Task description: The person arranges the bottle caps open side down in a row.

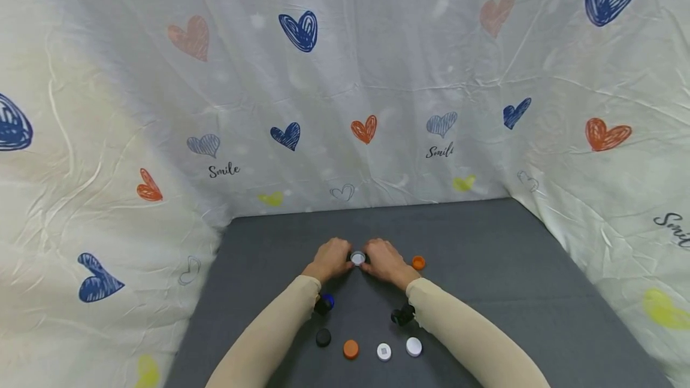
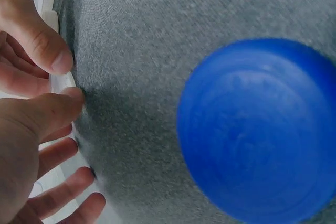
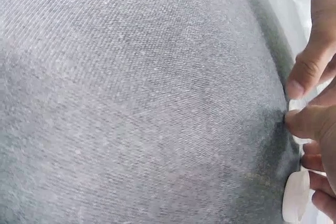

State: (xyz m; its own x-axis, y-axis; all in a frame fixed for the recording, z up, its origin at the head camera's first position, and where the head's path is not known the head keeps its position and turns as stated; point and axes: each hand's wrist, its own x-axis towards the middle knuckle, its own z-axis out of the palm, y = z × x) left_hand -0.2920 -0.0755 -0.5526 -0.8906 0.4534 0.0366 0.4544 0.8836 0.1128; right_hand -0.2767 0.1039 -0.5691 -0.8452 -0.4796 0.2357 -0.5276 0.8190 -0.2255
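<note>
The left hand [image 1: 330, 260] and right hand [image 1: 384, 262] pinch the pale cap [image 1: 358, 258] between them, on or just over the worktop [image 1: 485, 256]. Uneven finger pressure could skid it loose, perhaps toward the orange cap [image 1: 418, 263].

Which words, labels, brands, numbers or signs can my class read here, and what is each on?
"Smile": patterned cloth, back, left.
"Smil" and a creased last letter: same cloth, back, right.
"Smi", its ending unclear at the picture's edge: cloth, right side.
Too small: square mark on a white cap.
Too blurred: faint marks on the blue cap.
Held cap: none legible.
</note>
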